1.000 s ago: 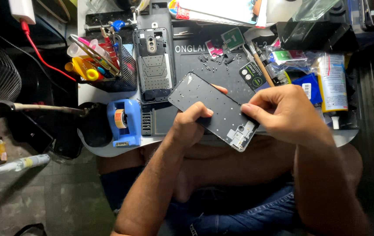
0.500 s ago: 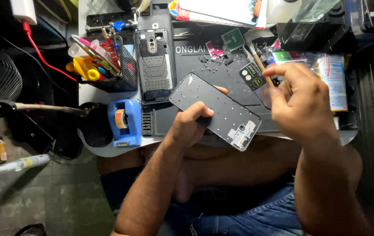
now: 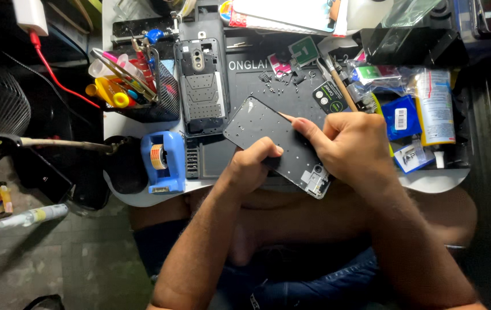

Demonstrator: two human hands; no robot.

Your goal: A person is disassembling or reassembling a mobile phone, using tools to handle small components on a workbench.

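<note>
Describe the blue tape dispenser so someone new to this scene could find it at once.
Start at the dark work mat on the white table. Just off its lower-left corner, below the mesh tool holder, sits the tape dispenser. It alone is a chunky blue block holding an orange-cored roll.

**Count of things at the repair bench**

Two bare hands work here: one left hand (image 3: pixel 252 166) and one right hand (image 3: pixel 353 143). There are two opened phone parts: one dark panel (image 3: pixel 268 135) tilted under the hands and one grey phone frame (image 3: pixel 201 86) lying flat on the mat. One black work mat (image 3: pixel 245 77) is there, one blue tape dispenser (image 3: pixel 162 162), one mesh tool cup (image 3: pixel 162 95), one spray can (image 3: pixel 434 106) and one small spray bottle (image 3: pixel 30 216) on the floor. The tiny screws (image 3: pixel 274 86) scattered on the mat are too small to count.
</note>
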